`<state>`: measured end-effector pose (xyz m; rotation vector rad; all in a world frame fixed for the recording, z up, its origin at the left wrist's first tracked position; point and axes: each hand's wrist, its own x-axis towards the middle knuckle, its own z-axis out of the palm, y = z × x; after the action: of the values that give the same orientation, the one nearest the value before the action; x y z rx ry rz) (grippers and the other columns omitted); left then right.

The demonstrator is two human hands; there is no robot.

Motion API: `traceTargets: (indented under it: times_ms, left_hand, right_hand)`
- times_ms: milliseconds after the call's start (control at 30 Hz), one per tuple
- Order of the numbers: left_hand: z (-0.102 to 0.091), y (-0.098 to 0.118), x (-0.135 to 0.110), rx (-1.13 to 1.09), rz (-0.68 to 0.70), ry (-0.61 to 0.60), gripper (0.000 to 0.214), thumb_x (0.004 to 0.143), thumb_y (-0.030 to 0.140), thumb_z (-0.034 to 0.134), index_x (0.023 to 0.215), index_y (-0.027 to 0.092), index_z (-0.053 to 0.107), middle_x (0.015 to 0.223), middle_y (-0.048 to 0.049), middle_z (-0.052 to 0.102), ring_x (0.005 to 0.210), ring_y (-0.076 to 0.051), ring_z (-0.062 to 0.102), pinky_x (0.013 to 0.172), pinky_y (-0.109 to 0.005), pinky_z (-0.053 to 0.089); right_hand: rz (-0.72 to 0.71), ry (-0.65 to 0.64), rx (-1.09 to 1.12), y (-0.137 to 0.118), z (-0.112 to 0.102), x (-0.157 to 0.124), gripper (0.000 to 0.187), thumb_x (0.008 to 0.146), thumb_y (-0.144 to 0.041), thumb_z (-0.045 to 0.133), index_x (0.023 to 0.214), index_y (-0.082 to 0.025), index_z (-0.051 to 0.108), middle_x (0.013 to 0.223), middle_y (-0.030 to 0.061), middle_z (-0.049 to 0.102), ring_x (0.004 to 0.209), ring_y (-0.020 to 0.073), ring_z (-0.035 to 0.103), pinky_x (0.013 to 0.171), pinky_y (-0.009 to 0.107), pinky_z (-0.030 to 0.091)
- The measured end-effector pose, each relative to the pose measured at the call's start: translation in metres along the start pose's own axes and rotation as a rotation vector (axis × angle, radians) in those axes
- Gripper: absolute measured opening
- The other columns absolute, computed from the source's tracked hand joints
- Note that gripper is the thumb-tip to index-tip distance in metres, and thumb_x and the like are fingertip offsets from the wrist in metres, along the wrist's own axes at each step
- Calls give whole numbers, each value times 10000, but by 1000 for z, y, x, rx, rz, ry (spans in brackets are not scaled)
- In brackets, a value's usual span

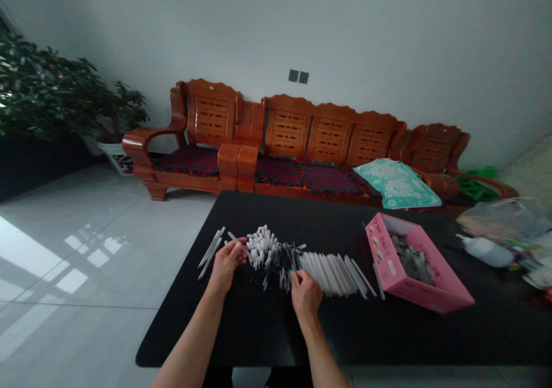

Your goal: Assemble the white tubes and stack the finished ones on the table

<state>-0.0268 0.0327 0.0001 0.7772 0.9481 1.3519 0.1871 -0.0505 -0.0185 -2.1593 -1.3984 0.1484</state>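
My left hand (230,260) is closed on a slim whitish stick (246,252) that looks like a pen barrel, tilted between thumb and fingers. Just right of it lies a heap of short white cap-like pieces (261,244). My right hand (305,291) pinches at the near edge of a pile of thin black pieces (281,261); what is between its fingertips is too small to make out. A row of long whitish sticks (334,273) spreads to the right of that pile. A few similar sticks (210,254) lie at the table's left side.
On the black table (259,325), a pink open box (431,299) at right holds grey pieces. Beyond it are a white bottle (487,252) and a clear plastic bag (504,218). A wooden sofa (288,129) with a teal cushion (399,184) stands behind. A potted plant (116,109) is far left.
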Motion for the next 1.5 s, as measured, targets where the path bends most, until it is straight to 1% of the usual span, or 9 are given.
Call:
traceTargets:
  times_ms: [133, 333, 533, 667, 833, 967, 1200, 1367, 1500]
  left_hand:
    - [14, -6, -10, 38, -32, -112, 486, 703, 452, 753, 1037, 105, 691, 787, -57, 677, 592, -97, 567, 529, -198, 462]
    - [31, -15, -23, 63, -92, -225, 435, 738, 414, 728, 1049, 114, 680, 784, -54, 682, 574, -94, 566, 524, -197, 456]
    - [31, -26, -22, 113, -117, -242, 450, 707, 434, 733, 1012, 106, 693, 768, -64, 690, 561, -104, 581, 508, -208, 474]
    - [9, -30, -6, 280, -30, -92, 413, 682, 420, 717, 952, 109, 705, 740, -65, 692, 561, -132, 606, 494, -232, 495]
    - [-38, -10, 16, 685, 94, 258, 241, 752, 261, 619, 945, 147, 709, 692, -43, 694, 559, -159, 644, 563, -272, 534]
    - [-60, 4, 25, 915, 70, 356, 256, 809, 204, 565, 1026, 182, 698, 808, -37, 725, 614, -156, 672, 649, -268, 532]
    - [-39, -16, 35, 1346, 45, 203, 397, 697, 191, 737, 1084, 163, 655, 1005, -80, 703, 877, -207, 664, 732, -262, 474]
    - [-11, -25, 40, 1360, 64, 147, 432, 723, 154, 693, 1152, 140, 637, 1003, -83, 694, 920, -192, 653, 740, -234, 447]
    - [-6, -24, 39, 1336, 85, 111, 466, 727, 142, 690, 1188, 132, 628, 1003, -79, 700, 897, -178, 660, 751, -225, 453]
  right_hand:
    - [-89, 16, 158, -16, -4, 2, 309, 929, -332, 444, 835, -180, 697, 744, 89, 723, 660, 197, 637, 586, 262, 327]
    - [-269, -201, 521, -49, -6, -10, 363, 948, -369, 411, 858, -160, 693, 663, 48, 674, 584, 155, 597, 554, 226, 372]
    - [-243, -265, 587, -42, -2, -13, 330, 922, -358, 459, 785, -160, 684, 591, 26, 631, 531, 143, 575, 509, 216, 379]
    - [-170, -146, 480, -17, -12, -1, 339, 914, -371, 448, 772, -166, 677, 594, 40, 647, 550, 162, 593, 533, 233, 388]
    - [22, 59, 56, 29, -38, 21, 283, 879, -337, 481, 808, -176, 703, 748, 101, 718, 683, 226, 644, 595, 280, 393]
    - [194, 56, -251, 55, -53, 31, 285, 905, -318, 460, 880, -197, 716, 817, 110, 728, 739, 240, 659, 591, 288, 393]
    - [262, -17, -425, 64, -53, 33, 318, 936, -347, 424, 923, -222, 717, 849, 100, 731, 790, 236, 677, 620, 284, 421]
    - [249, -23, -442, 65, -52, 34, 286, 932, -346, 445, 913, -226, 704, 830, 82, 730, 789, 226, 681, 608, 274, 419]
    - [247, -15, -435, 67, -51, 34, 274, 924, -345, 460, 902, -223, 704, 820, 79, 729, 772, 226, 682, 588, 274, 416]
